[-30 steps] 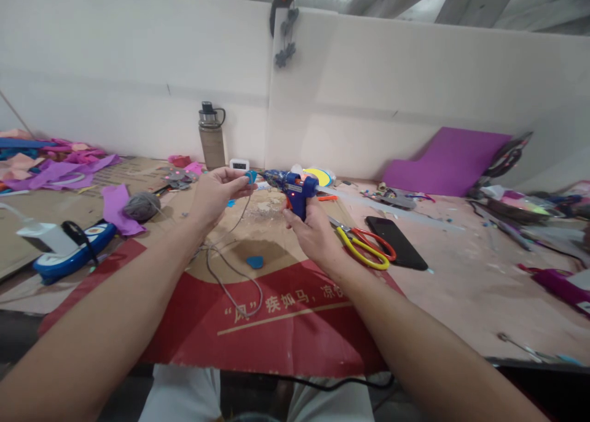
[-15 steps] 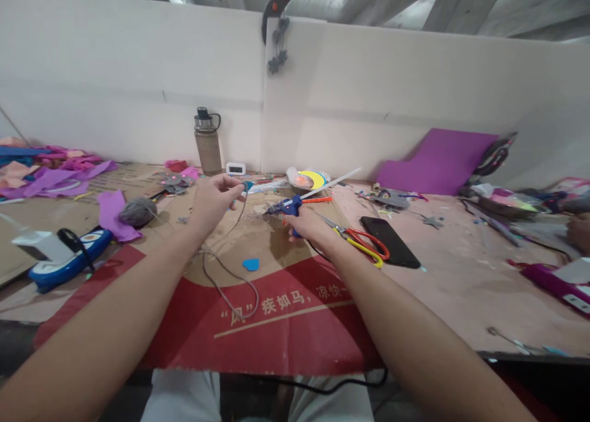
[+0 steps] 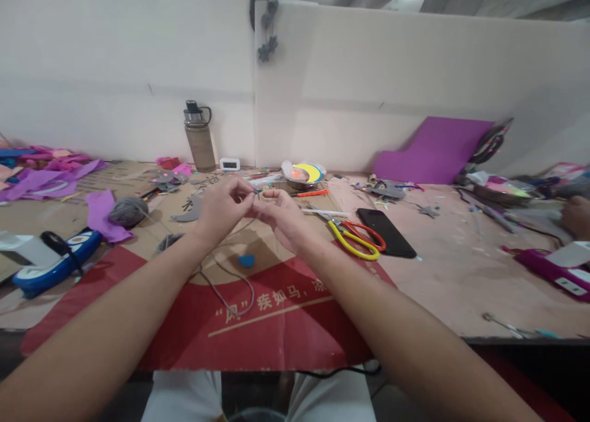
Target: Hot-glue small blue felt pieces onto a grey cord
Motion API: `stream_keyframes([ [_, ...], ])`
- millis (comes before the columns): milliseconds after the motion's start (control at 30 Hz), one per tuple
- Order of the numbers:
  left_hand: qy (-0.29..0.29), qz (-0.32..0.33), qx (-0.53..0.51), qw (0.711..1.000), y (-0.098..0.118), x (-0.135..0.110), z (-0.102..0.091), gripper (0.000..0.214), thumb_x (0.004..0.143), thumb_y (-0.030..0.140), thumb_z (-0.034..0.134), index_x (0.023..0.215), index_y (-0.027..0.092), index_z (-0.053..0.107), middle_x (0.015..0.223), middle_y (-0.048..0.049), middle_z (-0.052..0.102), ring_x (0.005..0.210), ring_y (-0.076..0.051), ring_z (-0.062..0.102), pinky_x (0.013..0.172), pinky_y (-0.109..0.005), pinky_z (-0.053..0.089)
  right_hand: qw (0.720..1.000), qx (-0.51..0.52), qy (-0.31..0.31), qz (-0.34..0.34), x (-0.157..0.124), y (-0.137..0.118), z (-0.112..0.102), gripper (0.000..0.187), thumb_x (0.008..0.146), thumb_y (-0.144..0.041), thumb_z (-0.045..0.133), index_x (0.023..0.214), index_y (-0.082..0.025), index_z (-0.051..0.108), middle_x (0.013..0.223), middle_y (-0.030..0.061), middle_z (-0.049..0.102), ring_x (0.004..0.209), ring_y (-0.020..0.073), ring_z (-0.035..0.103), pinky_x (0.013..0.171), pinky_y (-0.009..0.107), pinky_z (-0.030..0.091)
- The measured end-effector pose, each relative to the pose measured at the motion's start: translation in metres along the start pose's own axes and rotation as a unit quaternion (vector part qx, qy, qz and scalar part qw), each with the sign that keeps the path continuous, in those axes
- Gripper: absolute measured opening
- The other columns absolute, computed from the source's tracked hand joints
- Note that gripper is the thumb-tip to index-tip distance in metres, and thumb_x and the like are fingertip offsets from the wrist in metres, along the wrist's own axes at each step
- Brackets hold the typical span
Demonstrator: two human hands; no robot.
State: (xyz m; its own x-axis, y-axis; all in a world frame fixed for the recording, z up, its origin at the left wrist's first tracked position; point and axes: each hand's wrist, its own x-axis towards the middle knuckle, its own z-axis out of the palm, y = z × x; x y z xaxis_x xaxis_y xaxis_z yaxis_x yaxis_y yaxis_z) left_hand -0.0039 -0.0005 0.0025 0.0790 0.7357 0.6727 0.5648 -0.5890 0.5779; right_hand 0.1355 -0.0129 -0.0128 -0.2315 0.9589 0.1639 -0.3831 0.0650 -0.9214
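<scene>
My left hand [image 3: 225,207] and my right hand [image 3: 282,218] meet over the brown cardboard. Left thumb and fingers pinch grey yarn [image 3: 247,226] and a tiny dark piece [image 3: 258,191], largely covered by the fingertips. The right fingers close in at the same spot; what they grip is hidden. The yarn trails down in loops onto the red printed part of the cardboard [image 3: 286,342]. A small blue scrap [image 3: 246,260] lies just below the hands. To the right is a white glue stick [image 3: 329,212], beside scissors [image 3: 354,238] with red and yellow handles.
A black phone [image 3: 386,233] lies past the scissors. Behind the hands are a shallow bowl [image 3: 302,181], a small clock [image 3: 229,164] and a bottle [image 3: 200,139]. Leftward sit a yarn ball [image 3: 128,212] and a blue power strip [image 3: 58,265]. Another person's hand [image 3: 576,216] shows far right.
My right hand has let go of the blue glue gun, which is no longer visible, and moved left to meet my left hand. The view has shifted slightly.
</scene>
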Motion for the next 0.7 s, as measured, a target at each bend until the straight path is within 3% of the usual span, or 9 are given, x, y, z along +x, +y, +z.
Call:
stream_keyframes([
  [67, -0.011, -0.068, -0.064, 0.996, -0.001, -0.001, 0.003, 0.005, 0.074, 0.023, 0.066, 0.075, 0.019, 0.063, 0.072, -0.0025, 0.068, 0.066, -0.016, 0.063, 0.066, -0.029, 0.049, 1.000, -0.005, -0.008, 0.015, 0.000, -0.002, -0.003, 0.030, 0.075, -0.024, 0.063, 0.092, -0.024, 0.039, 0.068, -0.0085, 0.048, 0.056, 0.0079, 0.049, 0.063, 0.027, 0.049],
  [167, -0.024, -0.159, -0.196, 0.967, -0.001, 0.000, 0.006, 0.016, 0.071, 0.027, 0.071, 0.074, 0.017, 0.059, 0.067, -0.0030, 0.068, 0.063, -0.017, 0.067, 0.066, -0.031, 0.054, 0.995, -0.084, 0.049, -0.018, 0.002, -0.003, -0.009, 0.018, 0.077, -0.027, 0.059, 0.087, -0.023, 0.044, 0.065, -0.0086, 0.043, 0.050, 0.0064, 0.037, 0.050, 0.022, 0.039],
  [267, -0.022, -0.203, -0.266, 0.942, 0.001, 0.001, 0.008, 0.019, 0.069, 0.024, 0.074, 0.074, 0.016, 0.058, 0.068, -0.0042, 0.069, 0.065, -0.017, 0.069, 0.071, -0.033, 0.058, 0.978, -0.173, 0.088, -0.074, 0.005, -0.001, -0.013, 0.012, 0.078, -0.028, 0.057, 0.081, -0.021, 0.048, 0.069, -0.0058, 0.046, 0.057, 0.0078, 0.040, 0.051, 0.022, 0.036],
  [467, -0.027, -0.210, -0.308, 0.928, 0.005, 0.002, 0.006, 0.018, 0.070, 0.020, 0.073, 0.084, 0.014, 0.063, 0.072, -0.0041, 0.071, 0.065, -0.015, 0.070, 0.074, -0.034, 0.059, 0.955, -0.253, 0.095, -0.124, 0.005, 0.000, -0.016, 0.012, 0.080, -0.031, 0.055, 0.078, -0.020, 0.052, 0.069, -0.0037, 0.051, 0.065, 0.0106, 0.046, 0.061, 0.024, 0.040],
  [700, -0.041, -0.211, -0.316, 0.924, 0.005, 0.001, 0.005, 0.015, 0.072, 0.025, 0.074, 0.081, 0.014, 0.068, 0.074, -0.0046, 0.072, 0.067, -0.016, 0.070, 0.077, -0.034, 0.060, 0.943, -0.286, 0.107, -0.134, 0.004, -0.005, -0.017, 0.013, 0.082, -0.029, 0.055, 0.076, -0.018, 0.052, 0.073, -0.0024, 0.054, 0.065, 0.0101, 0.046, 0.064, 0.026, 0.038],
])
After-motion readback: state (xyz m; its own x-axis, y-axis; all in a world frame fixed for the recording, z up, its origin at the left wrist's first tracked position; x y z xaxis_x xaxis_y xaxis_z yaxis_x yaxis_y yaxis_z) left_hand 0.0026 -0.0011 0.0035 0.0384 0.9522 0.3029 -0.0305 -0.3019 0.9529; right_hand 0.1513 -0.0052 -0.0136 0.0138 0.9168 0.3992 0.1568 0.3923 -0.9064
